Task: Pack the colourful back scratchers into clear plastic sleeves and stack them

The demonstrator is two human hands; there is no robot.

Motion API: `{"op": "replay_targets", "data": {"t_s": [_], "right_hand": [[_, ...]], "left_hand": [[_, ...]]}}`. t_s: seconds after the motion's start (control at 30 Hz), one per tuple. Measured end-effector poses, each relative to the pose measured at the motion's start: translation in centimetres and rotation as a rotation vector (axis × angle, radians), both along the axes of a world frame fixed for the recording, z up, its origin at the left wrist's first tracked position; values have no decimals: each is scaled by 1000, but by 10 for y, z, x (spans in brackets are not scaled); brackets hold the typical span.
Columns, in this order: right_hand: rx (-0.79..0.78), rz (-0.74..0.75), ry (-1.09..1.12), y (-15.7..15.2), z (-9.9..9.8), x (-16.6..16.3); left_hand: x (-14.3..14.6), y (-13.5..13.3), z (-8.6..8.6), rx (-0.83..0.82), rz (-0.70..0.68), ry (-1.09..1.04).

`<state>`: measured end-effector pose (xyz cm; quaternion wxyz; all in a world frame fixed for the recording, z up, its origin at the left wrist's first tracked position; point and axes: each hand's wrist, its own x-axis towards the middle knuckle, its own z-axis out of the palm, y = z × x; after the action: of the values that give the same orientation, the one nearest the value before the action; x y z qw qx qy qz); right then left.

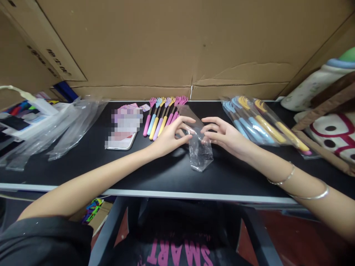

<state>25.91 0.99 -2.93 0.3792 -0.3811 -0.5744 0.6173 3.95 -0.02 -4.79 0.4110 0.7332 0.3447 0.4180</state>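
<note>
A clear plastic bag hangs between my two hands, above the black table. My left hand pinches its left side between thumb and fingers. On its opposite side, my right hand has its fingertips closed on the film, index finger stretched out. Behind my left hand lies a row of loose back scratchers with pink, blue, yellow and purple grips and claw-shaped heads. To the right of my right hand, several bagged back scratchers in blue and yellow lie side by side.
More clear bags are piled on the left beside a white power strip. A phone lies near small cards. At the right stand a bottle and a patterned bag. Cardboard walls the table's back.
</note>
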Motion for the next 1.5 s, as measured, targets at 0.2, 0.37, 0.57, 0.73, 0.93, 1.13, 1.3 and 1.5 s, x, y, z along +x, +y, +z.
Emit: {"op": "replay_targets", "data": {"t_s": [0.2, 0.37, 0.57, 0.73, 0.93, 1.13, 1.3, 1.5], "right_hand": [[-13, 87, -36, -2, -4, -2], [-26, 154, -84, -4, -4, -2], [62, 212, -95, -3, -6, -2], [259, 133, -152, 1, -7, 0], [906, -80, -567, -1, 9, 9], [1394, -108, -1022, -4, 15, 14], [1537, 29, -1174, -5, 9, 10], [1566, 197, -1135, -6, 1, 5]], "left_hand": [[2, 0, -4, 23, 10, -60], [2, -1, -2, 47, 92, -111], [-1, 4, 0, 100, 125, -78], [-8, 8, 5, 217, 142, 78], [-21, 2, 23, 645, 279, 598], [-28, 4, 30, 1020, 453, 797], [-23, 5, 23, 1216, 300, 853], [-19, 6, 11, 1124, 125, 914]]}}
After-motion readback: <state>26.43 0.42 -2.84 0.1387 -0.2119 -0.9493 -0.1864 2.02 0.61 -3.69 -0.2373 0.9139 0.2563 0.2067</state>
